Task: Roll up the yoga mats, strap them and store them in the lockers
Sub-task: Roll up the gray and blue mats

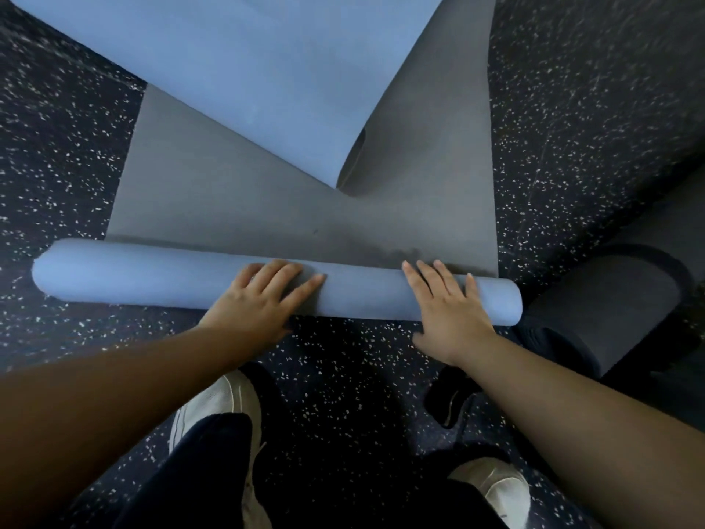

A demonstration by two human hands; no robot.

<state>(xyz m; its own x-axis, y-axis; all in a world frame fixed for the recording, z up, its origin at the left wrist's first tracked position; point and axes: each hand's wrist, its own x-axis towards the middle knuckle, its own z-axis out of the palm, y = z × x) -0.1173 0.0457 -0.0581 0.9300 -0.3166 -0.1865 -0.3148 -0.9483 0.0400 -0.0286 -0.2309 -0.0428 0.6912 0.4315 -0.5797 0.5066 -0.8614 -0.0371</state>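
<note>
A yoga mat, blue on one face and grey on the other, lies on the dark speckled floor. Its near end is wound into a blue roll (152,276) running left to right in front of me. The unrolled grey part (267,208) stretches away from the roll, and its far end is folded back so the blue face (236,70) shows. My left hand (259,299) lies flat on the middle of the roll with fingers spread. My right hand (450,303) presses flat on the roll near its right end.
A dark grey rolled mat (602,315) lies on the floor just right of the blue roll's end. A black strap-like item (450,402) sits on the floor under my right forearm. My legs in dark trousers and white shoes (217,410) are below the roll.
</note>
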